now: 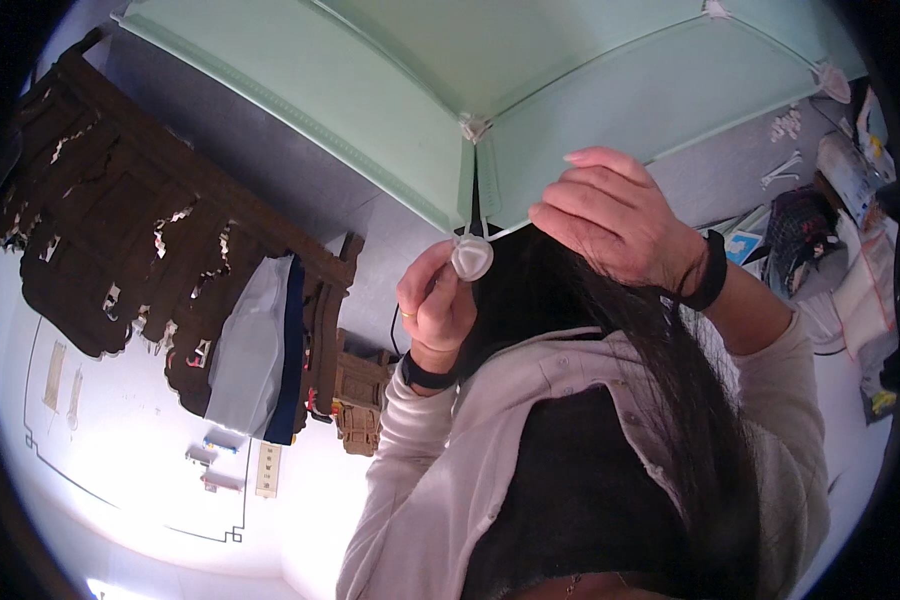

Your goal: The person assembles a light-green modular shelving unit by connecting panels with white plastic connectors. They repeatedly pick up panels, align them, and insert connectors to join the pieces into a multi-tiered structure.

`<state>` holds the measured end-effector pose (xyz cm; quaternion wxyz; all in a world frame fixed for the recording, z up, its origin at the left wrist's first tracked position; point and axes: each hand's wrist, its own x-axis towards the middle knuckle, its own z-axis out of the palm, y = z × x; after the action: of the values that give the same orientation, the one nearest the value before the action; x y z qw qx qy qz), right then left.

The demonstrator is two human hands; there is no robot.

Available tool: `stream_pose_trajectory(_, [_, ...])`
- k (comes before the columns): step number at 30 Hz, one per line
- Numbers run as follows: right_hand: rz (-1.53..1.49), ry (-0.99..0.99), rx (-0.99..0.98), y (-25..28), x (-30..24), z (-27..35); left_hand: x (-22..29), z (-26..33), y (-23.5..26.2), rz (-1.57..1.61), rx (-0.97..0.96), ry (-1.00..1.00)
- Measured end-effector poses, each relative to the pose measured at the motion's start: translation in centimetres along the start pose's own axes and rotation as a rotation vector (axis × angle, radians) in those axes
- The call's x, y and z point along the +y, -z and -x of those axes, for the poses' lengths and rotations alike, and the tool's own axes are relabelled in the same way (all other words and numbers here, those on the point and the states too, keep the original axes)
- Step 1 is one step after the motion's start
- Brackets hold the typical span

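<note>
While the left hand (437, 305), thumb and fingers drawn together, pinches a white, rounded plastic connector (472, 259) at the lower corner of the pale green, flat panels (580, 120), the right hand (620, 215) is loosely half-curled near the right-hand panel's lower edge; whether it grips anything cannot be told. Above the pinched piece, a second white plastic connector (475, 127) sits at a panel junction.

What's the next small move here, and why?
Probably brace the right green panel with the right hand, near the white connector. The left hand pinches that connector at the panels' corners, a dark gap shows between this panel and the left green panel, and the right hand is off the connector.
</note>
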<state>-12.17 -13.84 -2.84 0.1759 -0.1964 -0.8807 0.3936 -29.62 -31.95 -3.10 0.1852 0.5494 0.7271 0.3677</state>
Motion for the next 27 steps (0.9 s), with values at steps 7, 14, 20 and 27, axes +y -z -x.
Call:
stream_pose_trajectory(7, [-0.009,-0.001,-0.016,0.1,-0.2,-0.1,0.1,-0.2,-0.1,0.001,0.012,-0.017])
stream_pose_trajectory(14, [-0.012,0.005,-0.004,-0.1,-0.2,-0.2,0.1,-1.4,-0.8,-0.057,0.034,-0.122])
stream_pose_trajectory(20, [-0.001,0.018,-0.013,0.2,-0.5,-0.5,2.1,-4.2,2.4,-0.076,-0.128,0.007])
stream_pose_trajectory(27, [0.072,0.040,-0.048,0.7,-0.6,-1.1,5.2,-9.2,-1.3,-0.283,-0.081,0.055])
